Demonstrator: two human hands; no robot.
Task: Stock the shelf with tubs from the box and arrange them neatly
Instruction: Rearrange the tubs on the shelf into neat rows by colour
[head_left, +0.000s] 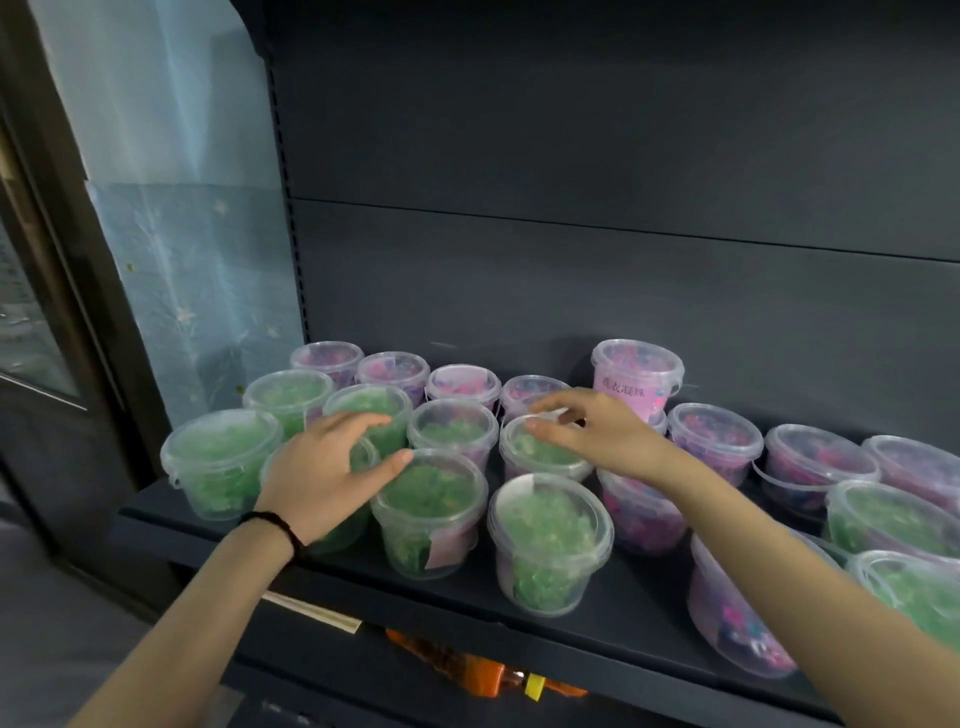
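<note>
Where tubs (550, 540) crowd (shelf (623, 623) edge), hands (322, 467) perhaps touch.

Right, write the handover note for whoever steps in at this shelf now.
Left hand: spread open, resting on a front green tub.
Right hand: over a middle green tub, fingertips at its far rim; grip unclear.
Shelf: other green tubs sit left and front, pink tubs at the back and right, and one labelled pink tub is stacked on another.
Done: many tubs are stocked.
Left: straighten the uneven rows, probably the crowded right end too. The box is out of view.
</note>
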